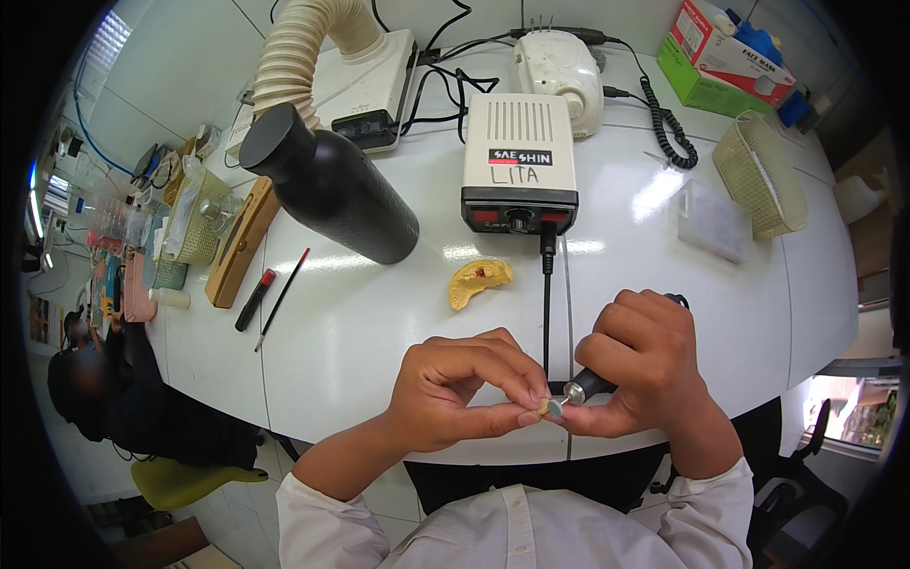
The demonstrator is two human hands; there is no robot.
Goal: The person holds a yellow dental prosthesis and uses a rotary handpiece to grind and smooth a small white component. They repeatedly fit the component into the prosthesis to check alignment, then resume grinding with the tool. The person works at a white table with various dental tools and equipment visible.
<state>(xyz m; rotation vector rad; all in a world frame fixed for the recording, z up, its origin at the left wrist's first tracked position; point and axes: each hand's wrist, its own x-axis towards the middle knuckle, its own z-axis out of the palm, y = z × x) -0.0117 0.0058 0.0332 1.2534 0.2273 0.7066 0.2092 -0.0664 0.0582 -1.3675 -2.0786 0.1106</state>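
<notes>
Between the thumb and fingers of my left hand (460, 394) is a tiny yellowish piece (543, 408), mostly covered by the fingertips; its exact kind does not show. My right hand (640, 360) is wrapped round a black rotary handpiece (591, 383) with a metal nose. The handpiece's small greenish grinding disc (555, 409) is right at the piece, seemingly touching it. Both hands meet just above the near table edge. Beyond them a yellow dental cast (479, 283), curved like part of a jaw, lies on the white table with a dark reddish spot on it.
A white control box (519, 142) stands behind the cast, its black cable (547, 313) running toward me. Left are a black bottle (346, 194), a ribbed hose (289, 57), a brush (282, 299), a marker (254, 301) and a wooden block (242, 242). Right are a clear case (711, 223) and basket (758, 175).
</notes>
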